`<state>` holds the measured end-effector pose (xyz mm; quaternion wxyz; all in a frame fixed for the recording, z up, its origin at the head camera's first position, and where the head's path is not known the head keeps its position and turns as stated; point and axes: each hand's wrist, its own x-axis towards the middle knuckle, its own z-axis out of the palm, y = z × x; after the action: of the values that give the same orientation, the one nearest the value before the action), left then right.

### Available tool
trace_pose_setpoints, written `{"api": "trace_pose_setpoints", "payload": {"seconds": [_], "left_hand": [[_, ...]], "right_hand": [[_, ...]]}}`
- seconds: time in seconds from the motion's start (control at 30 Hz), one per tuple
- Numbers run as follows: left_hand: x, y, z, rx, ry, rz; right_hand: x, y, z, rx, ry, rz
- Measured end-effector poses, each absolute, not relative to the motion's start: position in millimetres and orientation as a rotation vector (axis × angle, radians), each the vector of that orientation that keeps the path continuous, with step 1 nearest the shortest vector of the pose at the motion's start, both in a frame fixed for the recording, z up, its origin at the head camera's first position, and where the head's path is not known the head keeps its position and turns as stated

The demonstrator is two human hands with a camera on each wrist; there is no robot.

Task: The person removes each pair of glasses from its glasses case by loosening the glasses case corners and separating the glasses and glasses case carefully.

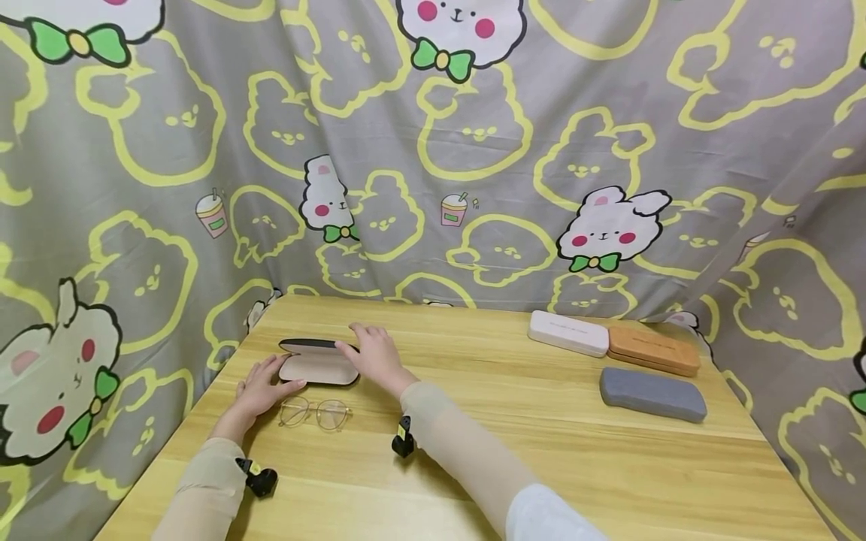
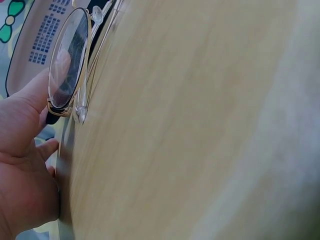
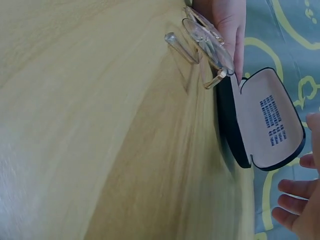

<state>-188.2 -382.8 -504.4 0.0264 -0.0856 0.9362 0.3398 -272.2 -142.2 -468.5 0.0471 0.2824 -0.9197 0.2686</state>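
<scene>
An open dark glasses case (image 1: 319, 368) with a pale lining stands on the table, its lid raised at the back. My left hand (image 1: 260, 388) holds the case's left end, thumb along the front edge and fingers round the side. At the right end of the lid my right hand (image 1: 380, 359) hovers with fingers spread and thumb close to the lid's corner. In the right wrist view its fingertips (image 3: 295, 187) stand apart from the lid (image 3: 272, 120), which bears blue print inside. Thin gold-framed eyeglasses (image 1: 314, 414) rest in front of the case, near my left thumb.
At the right of the wooden table (image 1: 514, 451) lie a white case (image 1: 568, 333), an orange-brown case (image 1: 652, 351) and a grey-blue case (image 1: 652, 394), all closed. A patterned curtain (image 1: 487, 210) hangs behind the table and along both sides.
</scene>
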Motion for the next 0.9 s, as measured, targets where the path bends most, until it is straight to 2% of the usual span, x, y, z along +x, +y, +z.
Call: {"api": "trace_pose_setpoints", "payload": {"seconds": [0.3, 0.9], "left_hand": [[-188.9, -381.8, -503.1, -0.262, 2.887, 1.059], [-187.1, -382.9, -500.8, -0.254, 2.884, 1.063]], "right_hand": [[-273.8, -147.3, -476.1, 0.831, -2.888, 0.876], [-276.2, -143.5, -476.3, 1.072, -2.946, 1.096]]}}
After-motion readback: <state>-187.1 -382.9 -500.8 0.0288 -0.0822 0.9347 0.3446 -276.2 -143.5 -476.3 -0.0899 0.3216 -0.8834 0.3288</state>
